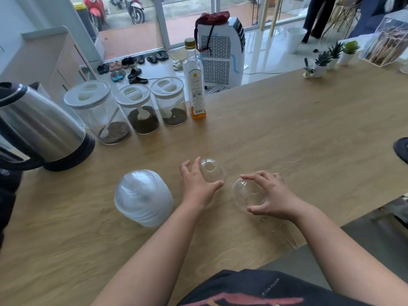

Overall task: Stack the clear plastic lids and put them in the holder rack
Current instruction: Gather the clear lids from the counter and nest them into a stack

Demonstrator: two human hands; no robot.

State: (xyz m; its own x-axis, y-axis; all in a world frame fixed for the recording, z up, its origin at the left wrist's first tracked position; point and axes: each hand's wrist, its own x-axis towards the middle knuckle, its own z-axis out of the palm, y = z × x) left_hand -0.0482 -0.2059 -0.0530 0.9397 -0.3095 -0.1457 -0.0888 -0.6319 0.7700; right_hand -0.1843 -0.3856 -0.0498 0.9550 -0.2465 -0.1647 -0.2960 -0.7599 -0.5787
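My left hand (197, 181) curls round one clear dome lid (211, 170), thumb and fingers on its rim; my right hand (272, 196) grips a second lid (245, 194) the same way, just beside the first. A stack of lids (144, 197) stands to the left on the wooden counter (287, 133), near a kettle (42, 129) and three jars (141, 107). Both forearms reach forward, palms down.

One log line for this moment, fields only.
left hand: holds dome lid | right hand: holds second lid | lid stack: on counter
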